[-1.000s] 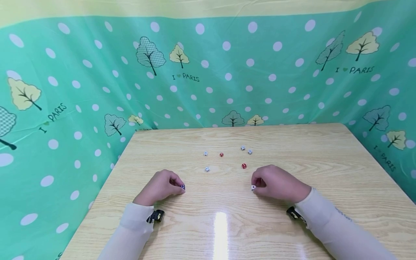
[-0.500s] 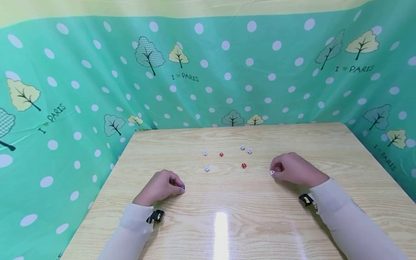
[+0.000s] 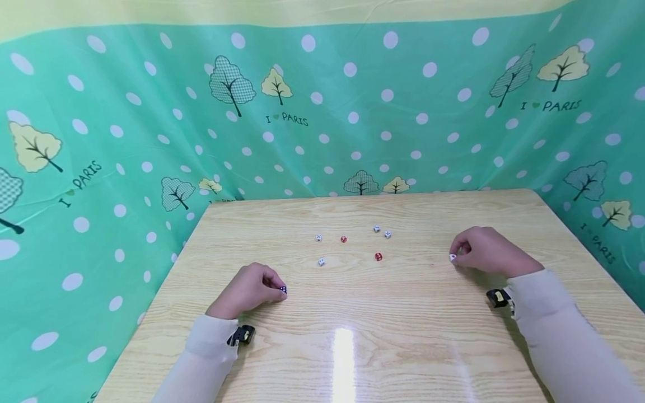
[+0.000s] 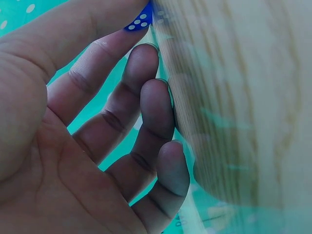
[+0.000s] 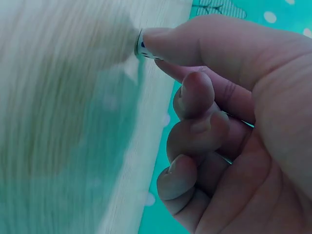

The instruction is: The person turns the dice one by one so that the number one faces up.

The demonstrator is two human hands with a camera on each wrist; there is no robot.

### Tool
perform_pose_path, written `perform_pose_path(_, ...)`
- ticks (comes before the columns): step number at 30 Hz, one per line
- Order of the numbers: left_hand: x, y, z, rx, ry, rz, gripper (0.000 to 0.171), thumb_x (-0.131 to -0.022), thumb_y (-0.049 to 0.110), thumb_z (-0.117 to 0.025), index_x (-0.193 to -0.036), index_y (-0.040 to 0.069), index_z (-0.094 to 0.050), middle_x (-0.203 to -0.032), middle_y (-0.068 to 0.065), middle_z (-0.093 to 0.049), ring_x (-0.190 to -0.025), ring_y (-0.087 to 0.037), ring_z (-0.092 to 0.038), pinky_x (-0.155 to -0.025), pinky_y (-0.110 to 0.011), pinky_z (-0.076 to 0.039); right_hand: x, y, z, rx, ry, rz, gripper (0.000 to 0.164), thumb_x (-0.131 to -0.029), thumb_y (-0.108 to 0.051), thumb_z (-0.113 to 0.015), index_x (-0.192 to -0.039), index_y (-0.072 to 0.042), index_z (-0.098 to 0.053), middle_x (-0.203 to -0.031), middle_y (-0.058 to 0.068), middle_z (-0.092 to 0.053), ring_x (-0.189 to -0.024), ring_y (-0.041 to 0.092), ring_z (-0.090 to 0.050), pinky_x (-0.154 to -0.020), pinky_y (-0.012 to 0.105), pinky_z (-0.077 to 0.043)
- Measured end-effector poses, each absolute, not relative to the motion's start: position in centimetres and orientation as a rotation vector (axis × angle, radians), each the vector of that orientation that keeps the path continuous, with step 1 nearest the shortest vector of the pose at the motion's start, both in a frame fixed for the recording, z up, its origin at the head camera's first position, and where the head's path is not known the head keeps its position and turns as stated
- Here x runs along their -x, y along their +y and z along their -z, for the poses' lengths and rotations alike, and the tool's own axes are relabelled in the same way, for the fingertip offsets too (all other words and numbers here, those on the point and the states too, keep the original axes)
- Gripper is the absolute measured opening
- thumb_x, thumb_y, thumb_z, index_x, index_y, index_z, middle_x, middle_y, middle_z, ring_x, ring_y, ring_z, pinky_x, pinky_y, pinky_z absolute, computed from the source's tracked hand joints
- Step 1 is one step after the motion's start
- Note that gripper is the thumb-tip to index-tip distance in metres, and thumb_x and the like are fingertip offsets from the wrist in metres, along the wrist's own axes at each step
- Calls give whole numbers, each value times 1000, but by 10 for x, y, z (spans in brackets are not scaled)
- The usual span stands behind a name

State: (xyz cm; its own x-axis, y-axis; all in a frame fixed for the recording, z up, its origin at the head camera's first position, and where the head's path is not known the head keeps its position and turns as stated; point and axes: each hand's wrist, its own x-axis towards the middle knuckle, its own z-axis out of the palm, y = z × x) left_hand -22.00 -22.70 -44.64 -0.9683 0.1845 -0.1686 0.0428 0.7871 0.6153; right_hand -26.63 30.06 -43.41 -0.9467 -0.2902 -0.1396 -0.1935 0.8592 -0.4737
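Observation:
On the left of the table, my left hand pinches a blue die with white dots between thumb and finger, right at the wood surface. Further right and a bit farther back, my right hand pinches a white die with dark dots between thumb and forefinger. Its other fingers are curled in toward the palm in the right wrist view. Between the hands lie several loose dice: a white die and a red die nearer me, another red die and a white die behind them.
Two white dice sit close together at the back of the group. The wooden table reflects a bright strip of light near its front. A green dotted curtain with printed trees closes off the back and both sides.
My right hand has slid right and away from me across the table with the white die, moving off from the near red die. The left hand and the loose dice stay put.

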Motion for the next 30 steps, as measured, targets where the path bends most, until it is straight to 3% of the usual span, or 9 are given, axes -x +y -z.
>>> perform_pose_path(9, 219, -227, 446, -187, 2757, -948, 14, -78, 20, -92, -81, 23, -79, -82, 8, -72, -77, -13, -62, -69, -32, -50, 266, 311, 431, 345, 2844, 664, 6, -89, -13, -79, -94, -11, -77, -80, 1, -61, -75, 19, -52, -66, 34, -44)
perform_pose_path(24, 218, -227, 445, -174, 2754, -962, 14, -78, 19, -92, -80, 23, -78, -81, 8, -72, -76, -13, -62, -68, -32, -50, 269, 321, 431, 299, 2835, 672, 7, -90, -14, -79, -94, -11, -75, -82, 3, -61, -75, 20, -53, -64, 34, -45)
perform_pose_path(30, 218, -226, 443, -169, 2744, -961, 14, -78, 19, -92, -81, 22, -79, -81, 8, -73, -77, -13, -62, -69, -32, -50, 267, 318, 428, 303, 2844, 670, 14, -89, -16, -80, -99, -8, -74, -81, 3, -59, -73, 19, -52, -63, 34, -44)
